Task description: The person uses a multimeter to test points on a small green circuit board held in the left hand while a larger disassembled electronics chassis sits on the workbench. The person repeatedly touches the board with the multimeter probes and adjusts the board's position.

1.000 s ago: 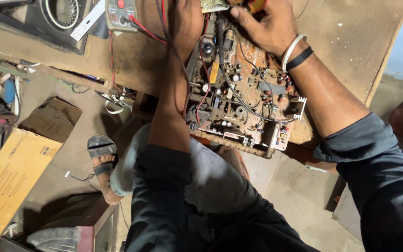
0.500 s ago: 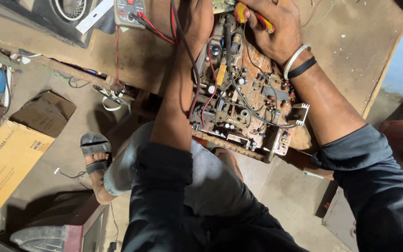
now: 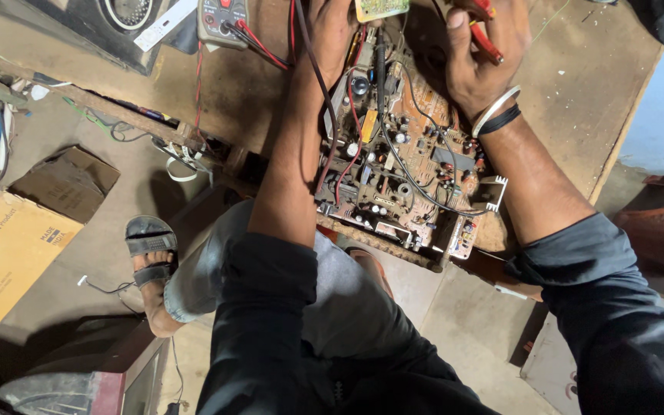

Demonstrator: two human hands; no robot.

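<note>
A brown circuit board, crowded with parts and wires, lies on a worn wooden table. My left hand rests at the board's far left end, beside a small green board. Its fingertips are cut off by the frame's top edge. Red and black leads run along my left forearm. My right hand sits over the board's far right end, closed on a red-handled tool. That wrist wears a white and a black band.
A grey multimeter with red leads lies on the table to the left of my left hand. On the floor to the left lie a cardboard box, loose cables and my sandalled foot. A dark casing stands at the bottom left.
Both hands have shifted toward the far end of the board. The red-handled tool has come into view in my right hand. The view has tilted.
</note>
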